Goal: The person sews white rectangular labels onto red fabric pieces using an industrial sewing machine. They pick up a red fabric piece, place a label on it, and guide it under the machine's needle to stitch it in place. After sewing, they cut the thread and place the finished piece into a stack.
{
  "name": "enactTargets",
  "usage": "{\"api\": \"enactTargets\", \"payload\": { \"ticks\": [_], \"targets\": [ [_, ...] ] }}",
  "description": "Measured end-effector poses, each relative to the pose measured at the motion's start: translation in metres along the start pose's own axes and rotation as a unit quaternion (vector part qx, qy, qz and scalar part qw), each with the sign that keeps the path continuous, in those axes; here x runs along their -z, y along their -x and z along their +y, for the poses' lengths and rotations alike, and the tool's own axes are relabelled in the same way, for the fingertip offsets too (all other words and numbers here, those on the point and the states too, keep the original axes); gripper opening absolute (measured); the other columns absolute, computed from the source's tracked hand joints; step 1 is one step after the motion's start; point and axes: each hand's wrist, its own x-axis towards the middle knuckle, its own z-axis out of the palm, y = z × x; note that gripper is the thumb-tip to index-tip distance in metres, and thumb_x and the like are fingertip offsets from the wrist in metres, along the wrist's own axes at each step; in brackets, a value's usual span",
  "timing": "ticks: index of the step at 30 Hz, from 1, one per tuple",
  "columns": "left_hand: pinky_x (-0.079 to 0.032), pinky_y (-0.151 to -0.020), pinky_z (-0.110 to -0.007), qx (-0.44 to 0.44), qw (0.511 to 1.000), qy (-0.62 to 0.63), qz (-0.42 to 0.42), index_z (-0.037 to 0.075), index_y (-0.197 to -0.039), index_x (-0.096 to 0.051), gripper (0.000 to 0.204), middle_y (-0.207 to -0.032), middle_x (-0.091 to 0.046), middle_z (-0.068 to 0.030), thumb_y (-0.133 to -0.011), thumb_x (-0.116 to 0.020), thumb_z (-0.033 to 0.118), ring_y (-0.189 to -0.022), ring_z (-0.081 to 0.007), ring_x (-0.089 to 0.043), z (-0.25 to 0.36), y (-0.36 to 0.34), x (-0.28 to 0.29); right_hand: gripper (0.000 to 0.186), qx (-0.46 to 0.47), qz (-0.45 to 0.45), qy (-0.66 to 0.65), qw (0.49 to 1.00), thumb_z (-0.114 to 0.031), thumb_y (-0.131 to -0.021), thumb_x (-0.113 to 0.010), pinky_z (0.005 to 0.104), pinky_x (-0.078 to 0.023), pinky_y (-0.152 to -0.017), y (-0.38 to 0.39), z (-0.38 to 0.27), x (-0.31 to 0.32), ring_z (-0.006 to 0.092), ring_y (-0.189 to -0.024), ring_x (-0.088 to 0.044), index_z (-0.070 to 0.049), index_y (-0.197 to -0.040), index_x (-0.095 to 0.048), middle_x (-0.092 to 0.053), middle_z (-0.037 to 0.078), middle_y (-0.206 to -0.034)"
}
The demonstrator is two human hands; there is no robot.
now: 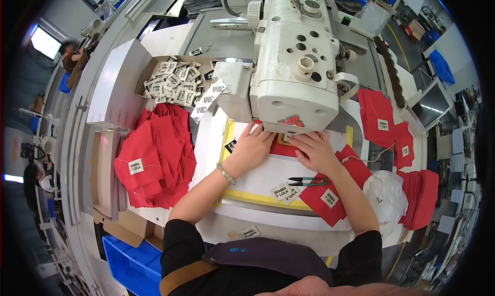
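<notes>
Under the head of a white sewing machine (294, 97) lies a red fabric piece (282, 148) with a yellow-edged frame and a pale label (290, 136) on it. My left hand (252, 147) rests at its left edge, fingers stretched out, fingertips close under the machine head. My right hand (315, 150) lies on its right side, fingers spread toward the label and touching the work. The machine head hides the needle area. Near my right forearm, green-handled thread snips (308, 182) lie across a red piece (326, 200) bearing a label.
To the left are a heap of red pieces (157, 156) and a box of loose labels (178, 82). Labelled red pieces (379, 118), a white crumpled bag (384, 198) and stacked red fabric (423, 198) lie right. A blue bin (131, 262) stands below left.
</notes>
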Motion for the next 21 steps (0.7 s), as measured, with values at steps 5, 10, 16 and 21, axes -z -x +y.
{"api": "enactTargets", "payload": {
  "ticks": [5,10,16,21],
  "targets": [
    [-0.036,-0.103,-0.046,0.030,0.997,0.007,-0.064,0.004,-0.110,-0.064,0.029,-0.117,-0.061,-0.0099,-0.084,-0.061,0.014,-0.116,-0.0251,-0.052,-0.005,-0.002,-0.003,0.032,0.000,0.012,-0.008,1.000,-0.015,-0.080,-0.065,0.0413,-0.035,-0.089,-0.003,0.008,-0.004,0.0186,-0.106,-0.056,-0.012,-0.111,-0.066,-0.065,0.000,-0.112],
    [-0.041,-0.091,-0.048,0.066,0.992,0.036,-0.099,0.003,-0.102,-0.065,0.021,-0.107,-0.064,-0.0122,-0.085,-0.057,0.012,-0.106,-0.0290,-0.057,-0.013,-0.011,-0.007,0.029,-0.007,-0.005,-0.018,1.000,-0.016,-0.080,-0.064,0.0425,-0.034,-0.090,-0.010,0.021,-0.004,0.0203,-0.107,-0.055,-0.012,-0.109,-0.066,-0.065,0.002,-0.109],
    [-0.042,-0.087,-0.048,0.069,0.992,0.060,-0.090,0.003,-0.099,-0.064,0.019,-0.103,-0.064,-0.0136,-0.084,-0.056,0.010,-0.102,-0.0318,-0.058,-0.018,-0.013,-0.011,0.027,0.001,0.013,-0.022,1.000,-0.016,-0.081,-0.064,0.0427,-0.034,-0.090,-0.010,0.022,-0.007,0.0207,-0.107,-0.056,-0.012,-0.108,-0.066,-0.065,0.003,-0.109],
    [-0.041,-0.090,-0.048,0.066,0.992,0.054,-0.089,0.004,-0.103,-0.064,0.022,-0.106,-0.063,-0.0135,-0.084,-0.055,0.010,-0.103,-0.0317,-0.058,-0.017,-0.010,-0.010,0.027,-0.007,0.001,-0.021,1.000,-0.016,-0.080,-0.064,0.0429,-0.034,-0.091,-0.009,0.021,-0.007,0.0204,-0.108,-0.055,-0.012,-0.108,-0.066,-0.065,0.002,-0.109]
  ]
}}
